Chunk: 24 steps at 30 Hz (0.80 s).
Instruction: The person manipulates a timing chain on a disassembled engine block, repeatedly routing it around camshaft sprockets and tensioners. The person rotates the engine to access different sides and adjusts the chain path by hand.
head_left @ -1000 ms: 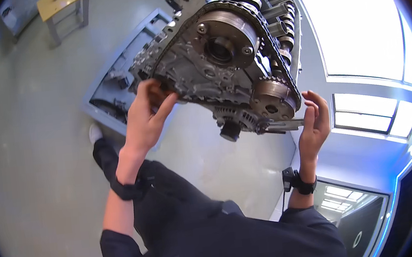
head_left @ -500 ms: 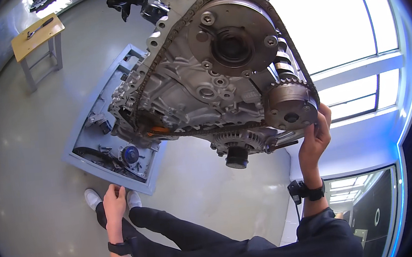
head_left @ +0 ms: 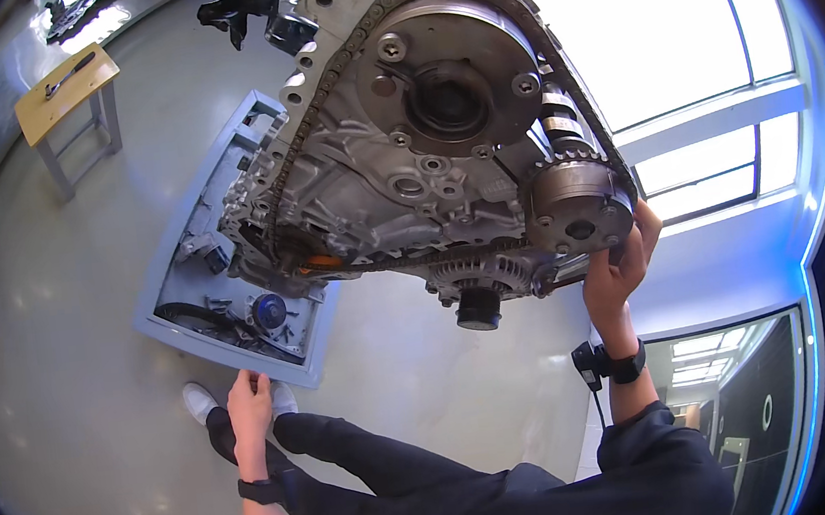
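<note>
An engine block with its front side bare fills the upper middle. Its timing chain [head_left: 318, 104] loops round a large camshaft sprocket [head_left: 452, 103] and a smaller camshaft sprocket [head_left: 580, 208] on the right. My right hand [head_left: 619, 266] is closed at the lower right rim of the smaller sprocket, beside the chain; some fingertips are hidden behind it. Low on the left hangs my left hand [head_left: 250, 412], away from the engine, its fingers curled together. Whether something small is in them cannot be made out.
Below the engine, a blue-grey tray [head_left: 299, 370] holds loose parts, among them a blue round pulley [head_left: 268, 313]. An alternator [head_left: 476, 286] juts from the engine's underside. A ratchet wrench [head_left: 70, 76] lies on a wooden-topped stool [head_left: 65, 105] at the far left. Large windows [head_left: 670, 29] stand at right.
The view has shifted slightly. My left hand appears a little further right, its fingers still curled. My right hand stays at the smaller sprocket, its fingers slightly shifted.
</note>
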{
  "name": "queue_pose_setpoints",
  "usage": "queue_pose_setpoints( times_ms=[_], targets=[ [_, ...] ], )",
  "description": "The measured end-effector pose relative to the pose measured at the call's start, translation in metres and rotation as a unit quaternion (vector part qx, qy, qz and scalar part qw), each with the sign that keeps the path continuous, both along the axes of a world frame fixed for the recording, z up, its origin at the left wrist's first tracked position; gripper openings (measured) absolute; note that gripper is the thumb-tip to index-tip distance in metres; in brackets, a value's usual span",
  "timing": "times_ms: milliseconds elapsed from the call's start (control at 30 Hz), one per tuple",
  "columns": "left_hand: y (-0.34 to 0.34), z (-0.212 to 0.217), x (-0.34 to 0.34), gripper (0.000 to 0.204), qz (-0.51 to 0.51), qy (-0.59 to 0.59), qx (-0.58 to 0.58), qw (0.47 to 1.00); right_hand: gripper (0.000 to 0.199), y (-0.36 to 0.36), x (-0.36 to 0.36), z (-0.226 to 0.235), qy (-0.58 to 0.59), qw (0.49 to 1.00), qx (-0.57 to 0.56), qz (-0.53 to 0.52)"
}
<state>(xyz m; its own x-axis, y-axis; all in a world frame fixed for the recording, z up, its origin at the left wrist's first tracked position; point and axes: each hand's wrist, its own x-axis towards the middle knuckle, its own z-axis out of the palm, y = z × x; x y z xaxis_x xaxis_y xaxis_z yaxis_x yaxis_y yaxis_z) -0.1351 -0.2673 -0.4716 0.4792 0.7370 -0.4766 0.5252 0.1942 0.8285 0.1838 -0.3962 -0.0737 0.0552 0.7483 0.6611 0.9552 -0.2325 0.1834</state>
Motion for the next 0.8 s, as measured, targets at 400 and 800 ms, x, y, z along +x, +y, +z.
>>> queue_pose_setpoints(
  times_ms=[400,800],
  targets=[
    [-0.013,-0.003,-0.019,0.024,-0.009,-0.009,-0.018,1.000,0.032,0.002,-0.012,0.002,-0.003,1.000,-0.004,-0.008],
    [0.040,0.115,0.007,0.022,0.059,-0.161,0.041,0.984,0.020,0.009,-0.023,0.043,0.152,0.988,-0.012,-0.022]
  ],
)
